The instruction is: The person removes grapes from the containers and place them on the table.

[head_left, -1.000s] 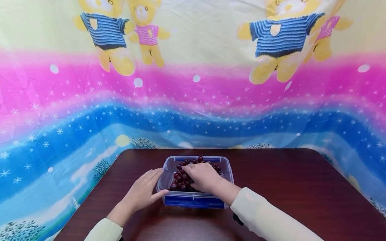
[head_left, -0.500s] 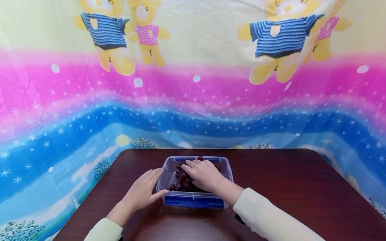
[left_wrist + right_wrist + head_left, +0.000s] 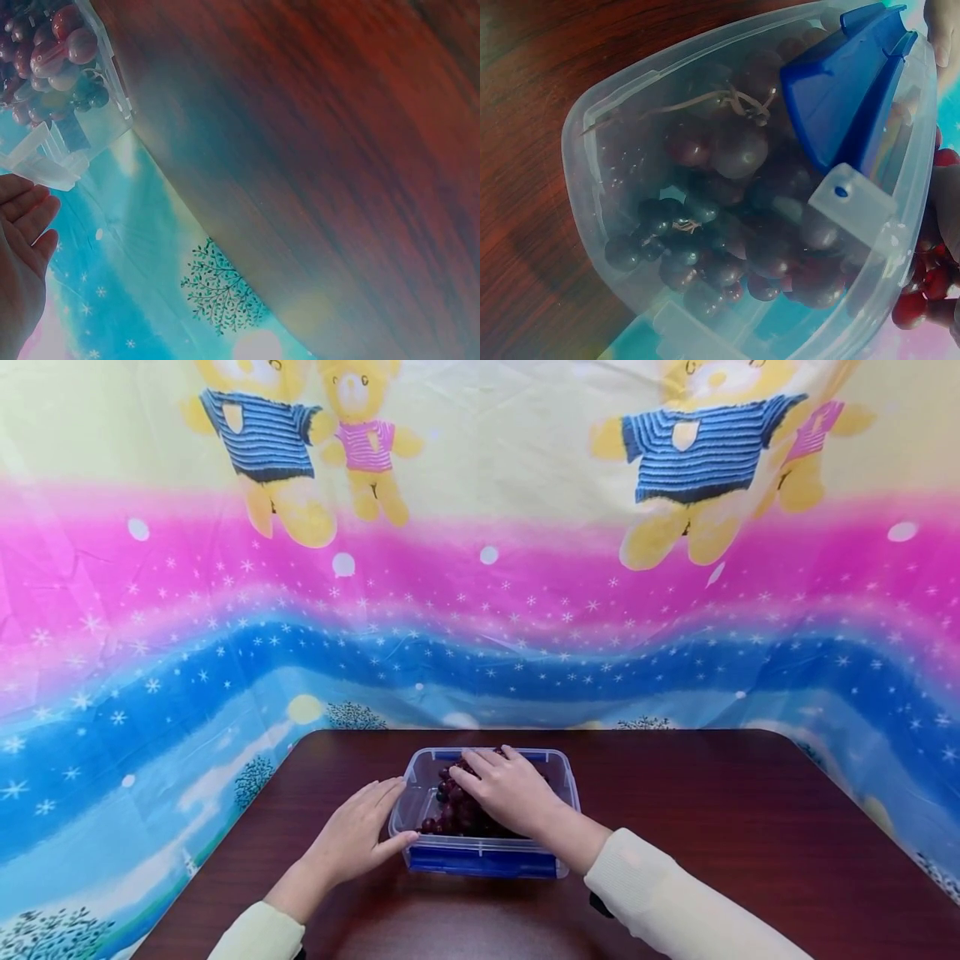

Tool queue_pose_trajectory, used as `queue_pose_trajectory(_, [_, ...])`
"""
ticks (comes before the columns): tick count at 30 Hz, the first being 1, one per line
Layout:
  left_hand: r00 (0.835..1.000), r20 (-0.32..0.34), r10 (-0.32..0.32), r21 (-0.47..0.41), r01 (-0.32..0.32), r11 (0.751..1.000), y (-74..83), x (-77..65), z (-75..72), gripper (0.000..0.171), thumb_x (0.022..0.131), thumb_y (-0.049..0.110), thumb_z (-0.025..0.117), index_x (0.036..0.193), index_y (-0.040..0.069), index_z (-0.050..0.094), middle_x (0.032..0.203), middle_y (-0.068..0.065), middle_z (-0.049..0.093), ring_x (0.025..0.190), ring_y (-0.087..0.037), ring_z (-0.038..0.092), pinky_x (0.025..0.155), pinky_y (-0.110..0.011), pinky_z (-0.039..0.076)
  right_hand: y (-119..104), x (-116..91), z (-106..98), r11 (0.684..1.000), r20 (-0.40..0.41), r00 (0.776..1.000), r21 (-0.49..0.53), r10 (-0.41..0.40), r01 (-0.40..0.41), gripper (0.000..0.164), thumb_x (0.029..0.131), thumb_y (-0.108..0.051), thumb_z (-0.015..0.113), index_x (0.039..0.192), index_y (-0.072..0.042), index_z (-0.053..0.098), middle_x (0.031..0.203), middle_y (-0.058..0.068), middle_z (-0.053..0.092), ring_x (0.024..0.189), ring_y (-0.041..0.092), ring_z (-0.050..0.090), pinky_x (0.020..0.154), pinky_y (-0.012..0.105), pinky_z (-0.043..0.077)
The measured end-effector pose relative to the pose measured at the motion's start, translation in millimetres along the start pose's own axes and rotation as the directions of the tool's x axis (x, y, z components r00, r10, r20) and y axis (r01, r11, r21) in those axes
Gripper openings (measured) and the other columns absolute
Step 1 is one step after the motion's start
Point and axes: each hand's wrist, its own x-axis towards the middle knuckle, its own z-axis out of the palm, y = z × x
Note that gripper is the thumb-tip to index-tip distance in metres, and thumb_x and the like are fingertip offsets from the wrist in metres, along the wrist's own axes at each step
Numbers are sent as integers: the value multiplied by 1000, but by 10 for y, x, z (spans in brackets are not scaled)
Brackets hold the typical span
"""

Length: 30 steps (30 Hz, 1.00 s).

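Note:
A clear plastic box with blue side clips stands on the table, holding dark red grapes. Through its wall in the right wrist view, grapes and thin brown stems show. My right hand lies over the heap with its fingers fairly straight and spread; the fingertips reach the far part of the pile, and the palm side is hidden. My left hand rests against the box's left side, fingers straight along the rim and thumb at the near left corner. In the left wrist view, the left hand appears beside the box.
The dark brown wooden table surrounds the box. Behind and beside it hangs a cloth backdrop printed with teddy bears, snowflakes and pink and blue bands.
My right hand has shifted slightly, and its fingers have straightened and spread toward the far rim. Grapes at the left of the heap have moved, baring some box floor. The left hand stays put.

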Motion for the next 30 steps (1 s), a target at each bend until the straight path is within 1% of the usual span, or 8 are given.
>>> queue_pose_trajectory(4, [1000,-12,8,1,-8,1000,-8,-1,3,74,89,56,60,134,-3,55,135,-16,55,126,-30,50,107,-47,37,21,-17,-5,1000,5,1000,-4,5,-5,43,88,-3,69,128,-17,64,132,12,59,118,24,58,94,48,50])
queue_pose_trajectory(7, [1000,-3,3,3,-3,1000,-5,0,-3,74,89,56,60,135,-2,55,136,-16,55,127,-30,50,108,-46,36,39,-28,-7,1000,9,1000,0,5,-5,49,84,-2,73,130,-16,63,136,13,56,122,25,55,96,49,48])
queue_pose_trajectory(12, [999,29,-19,2,19,1000,6,3,-21,74,89,55,60,136,-1,53,137,-15,54,129,-29,48,109,-46,34,70,-43,-19,1000,-2,1000,-13,-12,12,52,84,-1,73,132,-16,61,139,15,53,125,26,53,97,49,47])
queue_pose_trajectory(18, [999,32,-27,-8,27,1000,17,2,-38,74,89,56,60,137,-1,53,138,-15,53,128,-30,48,109,-46,35,95,-63,8,999,-21,1000,-30,-20,20,51,85,-2,72,133,-15,60,140,16,51,125,26,53,95,48,48])
queue_pose_trajectory(22, [1000,17,-17,-7,17,1000,8,-6,-27,75,90,57,59,136,-1,54,137,-15,54,127,-30,49,107,-47,37,110,-66,12,999,-69,997,-39,-17,14,47,86,-2,70,131,-14,61,137,16,54,122,27,55,93,48,50])
queue_pose_trajectory(26, [1000,-4,-1,0,1,1000,-8,-8,-15,74,89,57,59,134,-2,55,135,-16,55,126,-31,50,106,-48,38,134,-56,14,999,-131,991,-45,-12,6,42,87,-2,64,127,-14,63,134,16,57,120,28,57,91,47,52])
queue_pose_trajectory(30, [1000,14,-17,-4,17,1000,-8,-9,-24,74,89,56,60,135,-2,54,136,-17,55,127,-32,50,107,-48,37,164,-48,19,999,-182,983,-42,-16,8,38,90,-1,55,124,-13,65,131,16,59,118,30,58,89,47,52])
